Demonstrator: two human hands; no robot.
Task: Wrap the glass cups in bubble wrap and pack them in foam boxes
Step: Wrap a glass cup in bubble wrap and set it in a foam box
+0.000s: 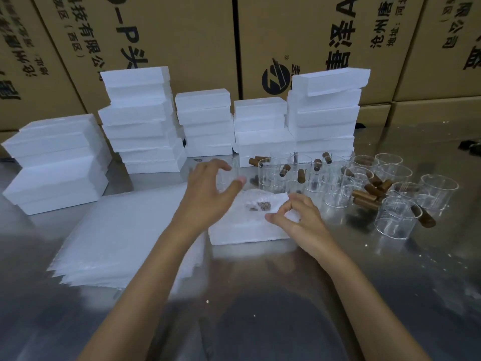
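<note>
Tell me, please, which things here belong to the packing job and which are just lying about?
Job: glass cups, wrap sheets, open foam box holding a wrapped cup, foam box stacks, left hand, right hand.

Lying about: cardboard cartons, white crumbs, dark item at the far right.

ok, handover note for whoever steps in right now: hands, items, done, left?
Left hand: open, raised above the table, holding nothing.
Right hand: fingers pinch the bubble wrap on the wrapped cup sitting in the open foam box.
Bubble wrap sheets stacked on the left, bare glass cups on the right, foam boxes stacked behind.
Done: one cup wrapped, in the box.
Left: close the box; wrap and pack the other cups.
</note>
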